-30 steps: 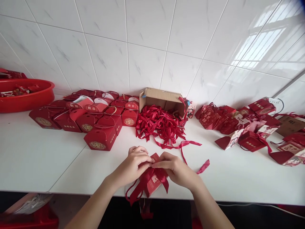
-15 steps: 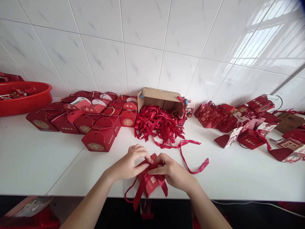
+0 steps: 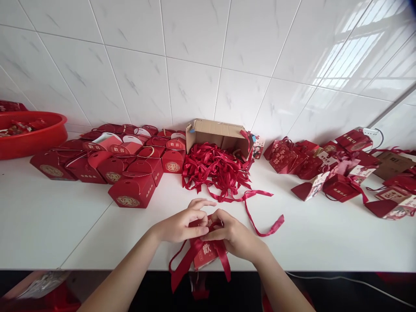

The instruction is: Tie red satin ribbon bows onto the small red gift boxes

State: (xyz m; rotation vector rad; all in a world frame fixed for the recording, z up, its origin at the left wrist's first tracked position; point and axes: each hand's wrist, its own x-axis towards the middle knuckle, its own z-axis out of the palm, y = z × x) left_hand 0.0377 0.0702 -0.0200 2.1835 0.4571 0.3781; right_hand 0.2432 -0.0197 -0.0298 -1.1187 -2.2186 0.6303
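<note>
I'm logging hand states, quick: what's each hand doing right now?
Left hand: part-curled, one finger extended, at the ribbon on the red box; grip cannot be told.
Right hand: fingers bent at the same ribbon; grip cannot be told.

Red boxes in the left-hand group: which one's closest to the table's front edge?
The front box, ahead and to the left of the left hand. Its base comes further forward than any other's; the rest stand nearer the wall.

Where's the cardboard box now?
In the head view, the cardboard box sits near centre by the tiled wall, red ribbons spilling from it, right of the gold-stamped red boxes.
</note>
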